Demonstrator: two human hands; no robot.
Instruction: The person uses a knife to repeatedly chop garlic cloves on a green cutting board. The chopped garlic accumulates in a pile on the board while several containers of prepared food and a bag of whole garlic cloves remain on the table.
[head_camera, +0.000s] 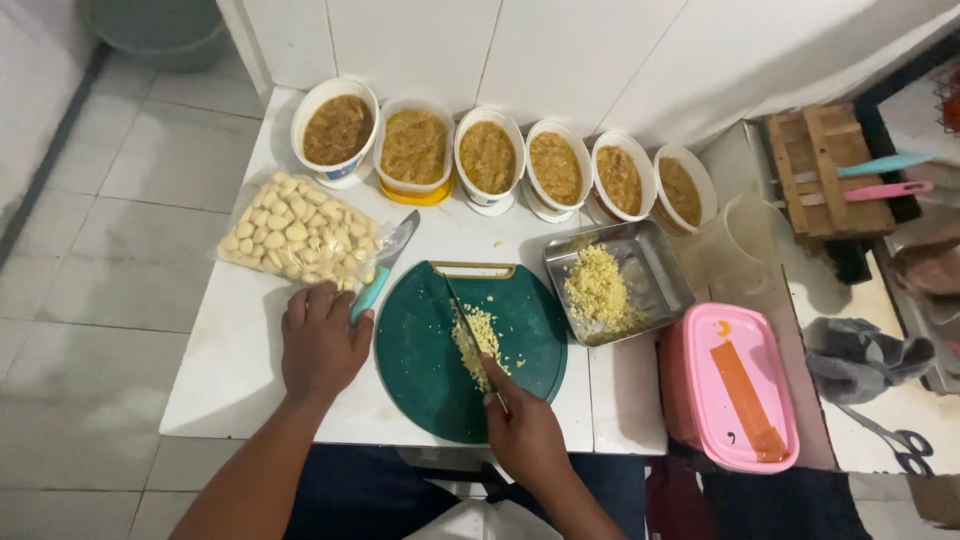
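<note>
Right hand (525, 432) clenched around the handle of a slim steel knife (470, 340), blade lying across a strip of chopped pale-yellow garlic (478, 345) at the centre of the round dark-green plastic cutting board (420, 370). Left hand (322, 340) resting flat and relaxed just left of the board, fingertips touching a teal-handled second knife (383, 265). Clear plastic bag of peeled garlic cloves (295, 235) further left. Square steel tray (650, 270) holding more chopped garlic right of the board; pink lidded plastic box (745, 400) beyond.

Kitchen, cutting board (430, 350), tubs of paste (487, 157)
</note>
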